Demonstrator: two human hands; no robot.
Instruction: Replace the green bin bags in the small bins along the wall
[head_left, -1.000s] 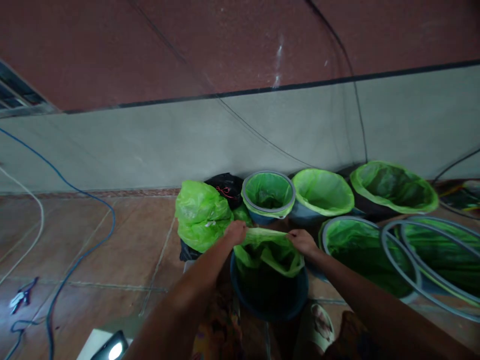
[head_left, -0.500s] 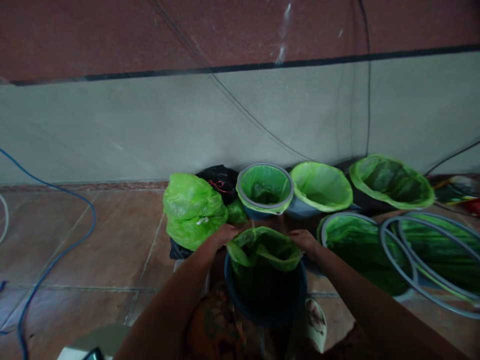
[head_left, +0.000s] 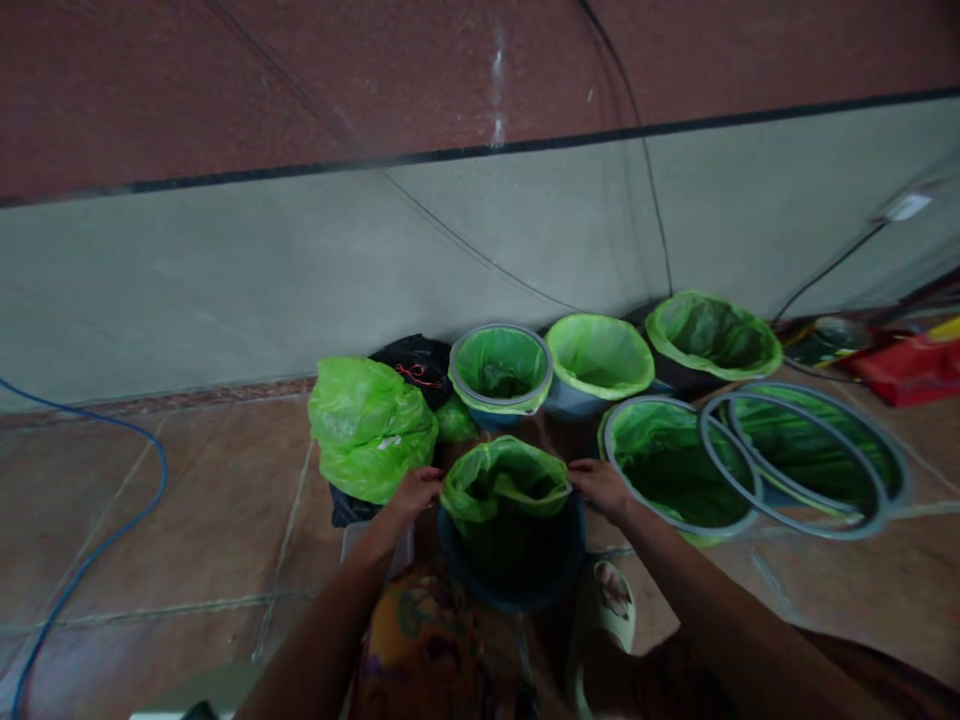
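Observation:
A dark blue bin (head_left: 448,565) stands on the floor in front of me. A green plastic bag (head_left: 480,465) hangs inside it, mouth spread at the far side of the rim. My left hand (head_left: 417,490) pinches the left edge of the bag's mouth. On the opposite edge, the fingers of my right hand (head_left: 602,487) are closed on the bag too. The near half of the bin's rim is uncovered. Deep shadow hides the bin's inside.
By the wall stand several bins lined with green bags, such as a pale-lined bin (head_left: 600,355). Loose grey rings (head_left: 795,460) lie over the right bins. Full green bag (head_left: 371,430) and black bag (head_left: 420,360) sit left. A blue hose (head_left: 154,490) crosses the floor.
My view has swung to the right, bringing more of a red object at the right into sight. Both hands stay on the bag's edges; its mouth looks slightly rounder.

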